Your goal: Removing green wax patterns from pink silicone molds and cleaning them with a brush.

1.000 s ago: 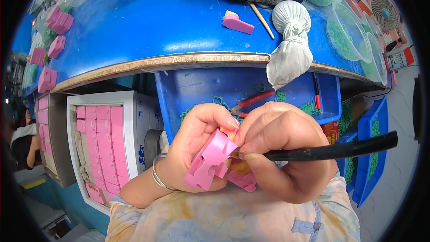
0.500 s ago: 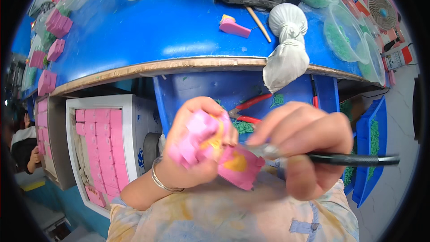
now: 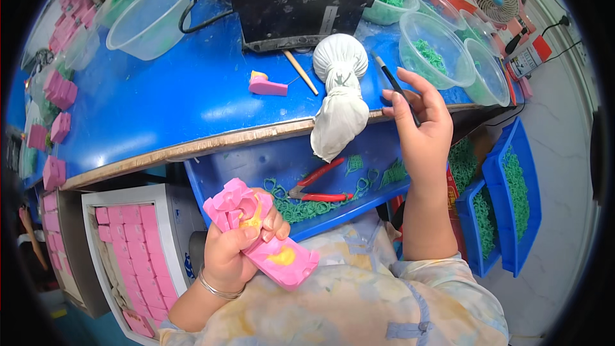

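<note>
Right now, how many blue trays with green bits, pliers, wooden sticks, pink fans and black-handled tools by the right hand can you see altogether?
Blue trays with green bits: 3
Pliers: 1
Wooden stick: 1
Pink fan: 1
Black-handled tool by the right hand: 1
Total: 7

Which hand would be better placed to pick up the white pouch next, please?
The right hand, probably: it is at the black tool, close to the pouch, while the left hand grips pink pieces farther away.
</note>
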